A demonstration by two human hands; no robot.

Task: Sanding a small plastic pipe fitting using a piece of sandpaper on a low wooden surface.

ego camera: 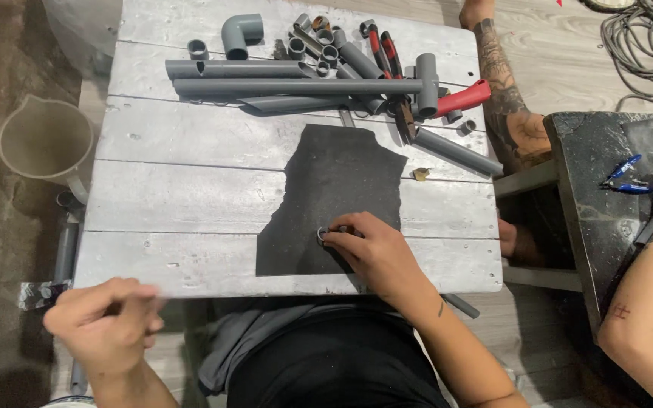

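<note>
Pipe ring [322, 235], small and grey, sits on the black sheet [338, 198] near the front edge of the grey plank counter [190, 196]. Off the counter's front left corner, the left hand [107, 321] hangs loosely curled, grasping nothing. Further right, the right hand [368, 249] pinches the ring against the sheet.

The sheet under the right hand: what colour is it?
Black, a ragged-edged sheet on the grey plank table; head view.

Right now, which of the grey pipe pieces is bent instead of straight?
The elbow fitting at the table's far edge, standing left of the short offcuts; it alone curves through a corner, while the long pipes beside it run straight.
</note>
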